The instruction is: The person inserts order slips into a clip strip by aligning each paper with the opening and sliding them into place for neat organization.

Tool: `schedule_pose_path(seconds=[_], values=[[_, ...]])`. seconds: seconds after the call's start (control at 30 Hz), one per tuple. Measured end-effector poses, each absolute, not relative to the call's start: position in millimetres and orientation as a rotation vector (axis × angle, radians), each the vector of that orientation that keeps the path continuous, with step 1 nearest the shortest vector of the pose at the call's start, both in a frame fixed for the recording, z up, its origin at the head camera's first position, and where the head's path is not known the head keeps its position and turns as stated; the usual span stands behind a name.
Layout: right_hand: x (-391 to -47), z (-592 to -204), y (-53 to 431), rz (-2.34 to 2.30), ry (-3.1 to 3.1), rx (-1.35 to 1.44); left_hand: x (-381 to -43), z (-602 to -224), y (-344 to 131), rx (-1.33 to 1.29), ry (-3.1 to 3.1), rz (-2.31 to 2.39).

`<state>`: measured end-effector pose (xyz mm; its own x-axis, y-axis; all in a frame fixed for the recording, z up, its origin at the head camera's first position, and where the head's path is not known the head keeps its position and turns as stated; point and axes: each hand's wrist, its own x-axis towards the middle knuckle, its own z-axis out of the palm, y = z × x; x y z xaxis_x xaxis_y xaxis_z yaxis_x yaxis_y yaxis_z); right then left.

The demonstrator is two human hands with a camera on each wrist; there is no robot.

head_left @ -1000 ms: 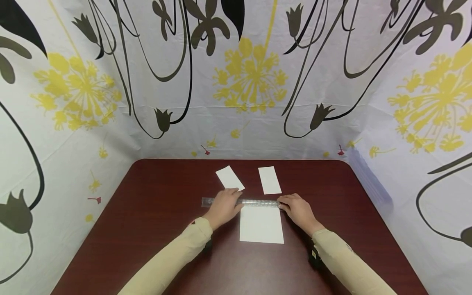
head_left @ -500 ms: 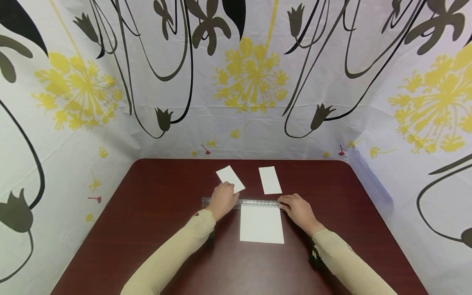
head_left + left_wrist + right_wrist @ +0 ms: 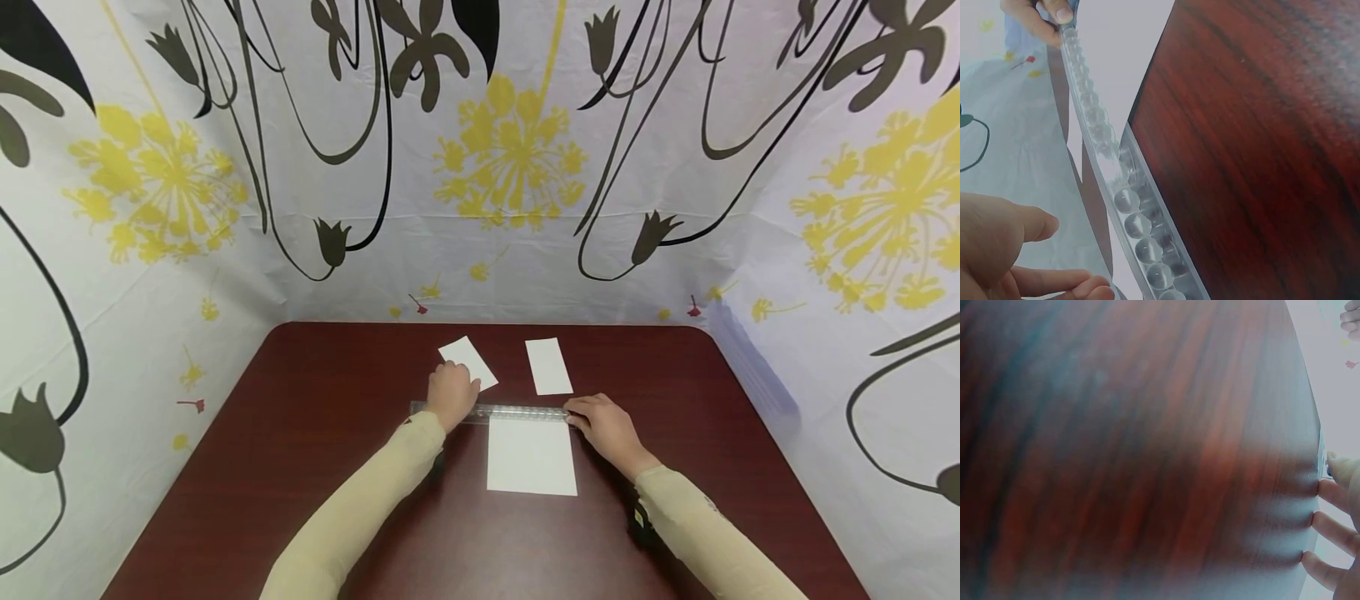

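A clear plastic ruler with a row of round bumps lies across the far edge of a white sheet of paper. At the ruler's right end, my right hand pinches it between thumb and fingers. Its other fingertips touch the table in the right wrist view. My left hand hovers past the ruler's left part, beside a tilted white paper slip and partly covering it. Nothing shows between the left thumb and fingers in the left wrist view.
A second white slip lies farther back on the dark red wooden table. Patterned cloth hangs behind the table and along both sides.
My left hand has let go of the ruler and moved away from me, over toward the left slip. The right hand, ruler and sheet stay put.
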<state>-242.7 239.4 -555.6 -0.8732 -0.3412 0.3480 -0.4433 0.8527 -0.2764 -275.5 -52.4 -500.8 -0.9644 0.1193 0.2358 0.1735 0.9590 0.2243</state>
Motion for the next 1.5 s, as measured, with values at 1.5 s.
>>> schedule_pose_path(seconds=[1.5], values=[[-243.1,-555.1,236.1,0.513,-2.731,0.616,-333.2,-518.0,-50.8,0.546,-3.148,-0.567]])
